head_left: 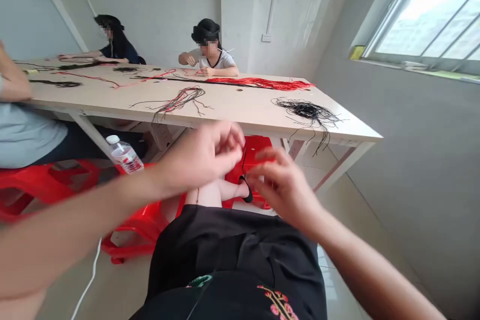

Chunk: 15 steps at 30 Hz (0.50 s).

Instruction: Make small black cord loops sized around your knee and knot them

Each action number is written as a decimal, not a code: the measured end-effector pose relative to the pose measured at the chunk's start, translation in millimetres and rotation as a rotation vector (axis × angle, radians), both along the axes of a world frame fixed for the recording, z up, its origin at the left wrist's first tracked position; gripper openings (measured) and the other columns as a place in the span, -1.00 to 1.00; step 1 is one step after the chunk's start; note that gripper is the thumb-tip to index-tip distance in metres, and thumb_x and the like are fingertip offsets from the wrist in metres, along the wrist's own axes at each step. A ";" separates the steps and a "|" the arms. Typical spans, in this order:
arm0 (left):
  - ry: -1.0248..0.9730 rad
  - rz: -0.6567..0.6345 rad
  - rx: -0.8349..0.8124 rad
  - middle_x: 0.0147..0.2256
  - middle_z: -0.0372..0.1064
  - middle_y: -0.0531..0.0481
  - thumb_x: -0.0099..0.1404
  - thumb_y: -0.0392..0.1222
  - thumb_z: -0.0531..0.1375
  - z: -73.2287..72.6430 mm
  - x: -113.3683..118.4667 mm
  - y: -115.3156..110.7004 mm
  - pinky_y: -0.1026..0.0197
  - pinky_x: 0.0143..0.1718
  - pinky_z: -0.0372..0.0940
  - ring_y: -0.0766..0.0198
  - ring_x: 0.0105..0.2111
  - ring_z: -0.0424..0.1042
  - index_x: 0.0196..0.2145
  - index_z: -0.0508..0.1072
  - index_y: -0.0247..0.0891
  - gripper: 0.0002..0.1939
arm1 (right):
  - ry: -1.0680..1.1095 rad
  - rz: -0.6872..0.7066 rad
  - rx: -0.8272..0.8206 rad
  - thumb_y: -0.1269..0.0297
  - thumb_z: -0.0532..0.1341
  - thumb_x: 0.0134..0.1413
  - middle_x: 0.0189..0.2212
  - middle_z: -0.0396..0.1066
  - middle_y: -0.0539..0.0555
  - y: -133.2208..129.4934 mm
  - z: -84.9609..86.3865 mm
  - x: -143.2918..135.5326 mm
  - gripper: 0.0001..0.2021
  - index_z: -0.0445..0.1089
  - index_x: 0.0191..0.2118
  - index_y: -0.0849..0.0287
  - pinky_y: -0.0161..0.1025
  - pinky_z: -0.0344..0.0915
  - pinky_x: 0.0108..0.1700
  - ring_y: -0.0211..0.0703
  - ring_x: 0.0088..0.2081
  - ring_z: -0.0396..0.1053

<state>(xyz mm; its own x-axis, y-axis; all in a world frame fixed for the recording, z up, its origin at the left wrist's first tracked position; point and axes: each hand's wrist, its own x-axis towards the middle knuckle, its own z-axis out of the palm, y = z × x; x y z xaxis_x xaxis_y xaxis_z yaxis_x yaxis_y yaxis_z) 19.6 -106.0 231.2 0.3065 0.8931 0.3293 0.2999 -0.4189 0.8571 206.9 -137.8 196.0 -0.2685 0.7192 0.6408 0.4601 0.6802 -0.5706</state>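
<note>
My left hand (213, 155) is raised over my lap with its fingers curled into a pinch. A thin black cord (244, 157) runs from its fingertips down to my right hand (281, 180), whose thumb and forefinger come together at the cord's lower part. Motion blurs both hands, so the exact grip is hard to see. Below my left hand, a dark strand (197, 195) hangs against my bare leg. On the table just beyond my hands lie a bundle of red and black cords (183, 100) and a tangled pile of black cords (305, 109).
A long pale table (240, 105) stretches across in front of me, with red cords (262, 83) along its far side. Two people in black hats sit opposite; another sits at left. A plastic bottle (125, 155) and red stools (142, 225) stand left, another red stool (258, 147) ahead.
</note>
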 end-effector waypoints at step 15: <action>-0.248 0.165 -0.523 -0.55 0.35 0.10 -0.05 -0.24 0.34 -123.6 17.7 50.3 0.36 -0.59 0.16 0.40 -0.57 0.33 -0.41 0.35 -0.27 -0.75 | -0.170 -0.047 -0.342 0.32 0.12 0.19 -0.34 0.39 0.11 25.8 -109.9 -11.8 -0.84 0.45 -0.26 0.17 -0.29 0.33 -0.30 -0.23 -0.35 0.37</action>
